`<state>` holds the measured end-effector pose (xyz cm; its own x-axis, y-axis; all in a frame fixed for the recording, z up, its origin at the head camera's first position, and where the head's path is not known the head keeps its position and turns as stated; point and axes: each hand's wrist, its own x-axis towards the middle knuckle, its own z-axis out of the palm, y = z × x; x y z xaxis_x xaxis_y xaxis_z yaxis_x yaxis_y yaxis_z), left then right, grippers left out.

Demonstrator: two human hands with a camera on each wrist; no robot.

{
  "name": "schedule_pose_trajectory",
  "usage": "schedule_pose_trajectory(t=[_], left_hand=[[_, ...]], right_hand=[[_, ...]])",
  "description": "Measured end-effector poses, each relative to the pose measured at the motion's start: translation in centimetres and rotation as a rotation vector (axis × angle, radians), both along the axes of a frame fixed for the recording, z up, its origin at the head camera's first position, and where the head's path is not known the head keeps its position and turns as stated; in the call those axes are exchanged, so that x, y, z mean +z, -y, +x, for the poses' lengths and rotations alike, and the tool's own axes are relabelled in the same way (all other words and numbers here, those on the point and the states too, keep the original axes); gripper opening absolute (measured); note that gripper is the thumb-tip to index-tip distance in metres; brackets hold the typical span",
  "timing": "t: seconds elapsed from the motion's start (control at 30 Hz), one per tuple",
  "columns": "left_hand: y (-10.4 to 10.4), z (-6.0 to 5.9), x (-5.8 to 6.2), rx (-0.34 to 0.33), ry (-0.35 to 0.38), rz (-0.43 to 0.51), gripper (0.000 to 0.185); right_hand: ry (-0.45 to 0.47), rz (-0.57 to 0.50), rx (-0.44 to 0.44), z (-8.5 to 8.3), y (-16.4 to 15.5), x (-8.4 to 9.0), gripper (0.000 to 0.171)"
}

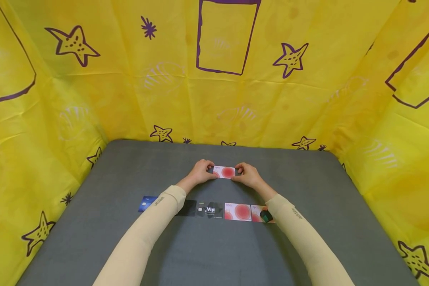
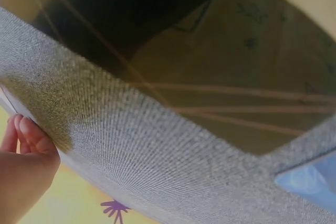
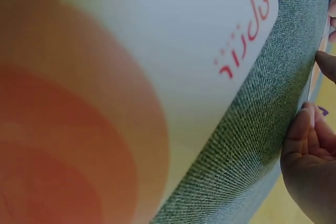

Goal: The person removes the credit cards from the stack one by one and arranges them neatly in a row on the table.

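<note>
A white card with red circles (image 1: pixel 224 172) is held at the back middle of the grey table, between both hands. My left hand (image 1: pixel 201 171) pinches its left end with thumb and fingers. At the opposite end, my right hand (image 1: pixel 248 174) does the same with thumb and curled fingers. The left wrist view has the left hand (image 2: pixel 31 156) at its left edge, bent fingertips at a thin card edge. In the right wrist view the right hand (image 3: pixel 310 150) appears at the right, thumb and finger at the card's rim.
Nearer me lies a row of cards: a blue card (image 1: pixel 148 202), a black card (image 1: pixel 189 207), a grey Vip card (image 1: pixel 209 209), a white card with a red circle (image 1: pixel 237 211) and a similar card (image 1: pixel 256 213) under the right sleeve. Yellow patterned cloth (image 1: pixel 221 107) surrounds the table.
</note>
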<state>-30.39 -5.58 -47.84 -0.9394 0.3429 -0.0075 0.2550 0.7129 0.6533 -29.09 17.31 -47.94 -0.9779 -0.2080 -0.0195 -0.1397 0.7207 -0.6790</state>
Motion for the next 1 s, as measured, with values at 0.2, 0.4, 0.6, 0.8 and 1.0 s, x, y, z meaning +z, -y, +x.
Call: schedule_pose_trajectory(t=[0.2,0.4,0.6,0.8,1.0], left_hand=[[0.07,0.17,0.07,0.000,0.007,0.015,0.046],[-0.03,0.23,-0.07,0.022,0.021,0.027,0.045],[-0.21,0.38,-0.19,0.050,0.024,0.045,0.044],[-0.43,0.60,-0.12,0.074,0.009,0.087,0.043],[-0.48,0.81,-0.17,0.112,0.018,0.098,0.045]], right_hand=[[0.020,-0.015,-0.011,0.31,0.13,0.15,0.045],[0.033,-0.031,-0.020,0.46,0.27,0.09,0.044],[0.025,-0.036,-0.032,0.50,0.33,-0.17,0.045],[0.018,-0.074,-0.048,0.64,0.45,-0.30,0.048],[0.025,-0.103,-0.046,0.89,0.63,-0.20,0.048]])
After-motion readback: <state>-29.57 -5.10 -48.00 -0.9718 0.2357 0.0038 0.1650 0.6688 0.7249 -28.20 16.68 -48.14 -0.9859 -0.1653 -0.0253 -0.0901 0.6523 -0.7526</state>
